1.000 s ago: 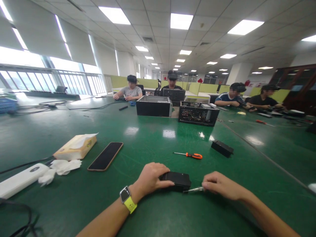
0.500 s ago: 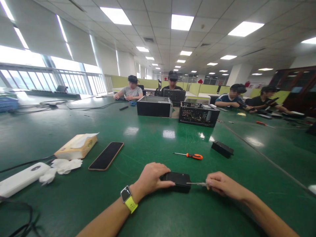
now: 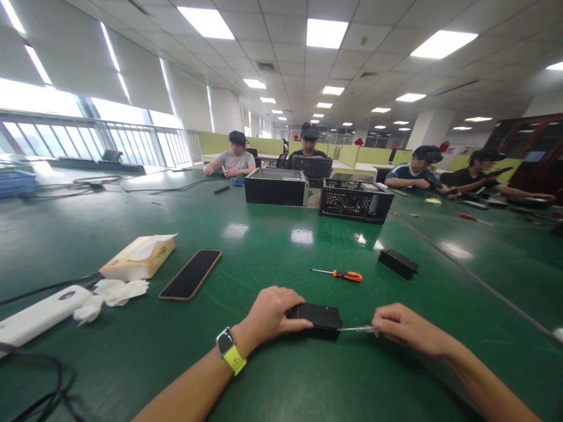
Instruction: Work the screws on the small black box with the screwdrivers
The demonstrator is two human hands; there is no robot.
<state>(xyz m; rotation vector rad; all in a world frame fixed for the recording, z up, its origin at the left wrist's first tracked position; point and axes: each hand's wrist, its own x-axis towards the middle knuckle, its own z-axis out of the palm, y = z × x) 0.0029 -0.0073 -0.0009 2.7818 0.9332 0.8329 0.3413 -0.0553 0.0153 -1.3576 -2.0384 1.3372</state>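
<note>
A small black box point(image 3: 324, 316) lies on the green table just in front of me. My left hand point(image 3: 275, 313), with a watch on its wrist, grips the box at its left end, thumb along the near side. Pinched in my right hand point(image 3: 393, 325) is a thin silvery tool point(image 3: 357, 329) with a pale end, its kind too small to tell. The tip of that tool points left and meets the lower right end of the box, or sits just by it. Beyond the box lies an orange-and-black screwdriver point(image 3: 347, 275). Another black box point(image 3: 398, 263) rests farther to the right.
To the left are a phone point(image 3: 191, 275), a tissue pack point(image 3: 138, 258), crumpled tissues point(image 3: 116, 292) and a white power strip point(image 3: 39, 316) with cables. Two computer cases point(image 3: 275, 189) stand farther back. Several people sit around the table's far side.
My right hand has shifted slightly right, drawing the tool's tip from over the box's top edge to its right end. My left hand keeps its grip.
</note>
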